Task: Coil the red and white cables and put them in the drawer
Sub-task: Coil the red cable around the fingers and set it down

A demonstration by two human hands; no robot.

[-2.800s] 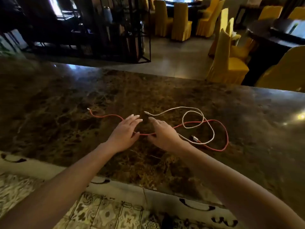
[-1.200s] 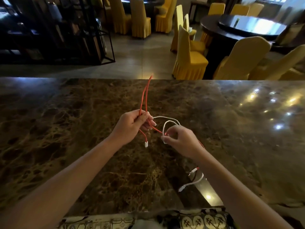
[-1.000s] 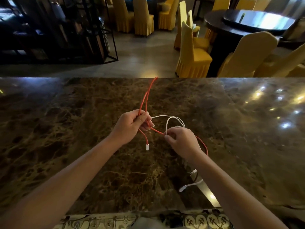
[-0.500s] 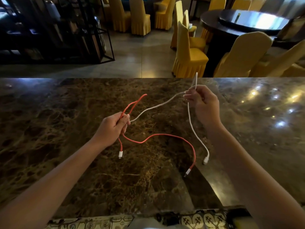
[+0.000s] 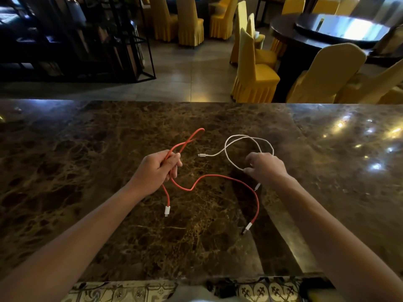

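Marble counter (image 5: pixel 87 171) bears 2 cables: left hand (image 5: pixel 156 168) grips red cable (image 5: pixel 218 176), right hand (image 5: pixel 265 167) pinches white cable (image 5: pixel 226 147).

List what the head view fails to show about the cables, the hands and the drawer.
- Drawer: nowhere in the head view; the marble counter edge cuts off whatever is below.
- Red cable: the stretch inside the left hand is hidden by its curled fingers.
- White cable: the right hand covers part of it, so any grip is unclear.
- Plug types: too small to tell.
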